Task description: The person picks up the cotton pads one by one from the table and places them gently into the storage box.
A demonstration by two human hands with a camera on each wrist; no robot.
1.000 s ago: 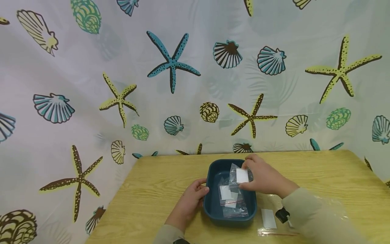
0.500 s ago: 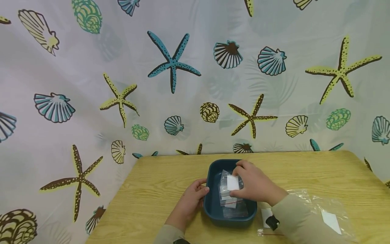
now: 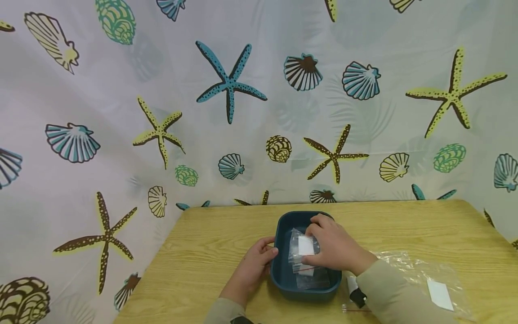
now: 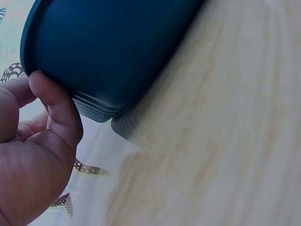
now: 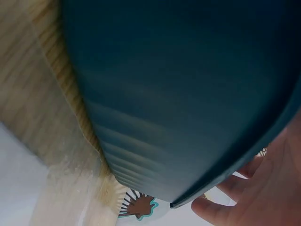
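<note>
A dark blue plastic bin (image 3: 306,295) stands on the wooden table. My left hand (image 3: 252,265) holds its left rim, the thumb against the outer wall in the left wrist view. Inside the bin, my right hand (image 3: 335,246) grips a small clear zip bag (image 3: 305,245) with a white card in it, between thumb and fingers. Beneath that bag lie other zip bags (image 3: 313,280), partly covered, with white pieces and red seal lines. In the right wrist view the bin's wall (image 5: 155,108) hides the bag, and the right hand's fingers show beyond the rim.
To the bin's right, larger clear bags lie on the table (image 3: 210,225), one with a white card (image 3: 439,294). Another bag with a white card (image 3: 351,284) lies partly under the right sleeve (image 3: 394,288). A white curtain (image 3: 259,112) with shells and starfish hangs behind.
My right hand has moved left and down into the bin with the zip bag, bringing it over the other bags. My left hand has stayed on the rim.
</note>
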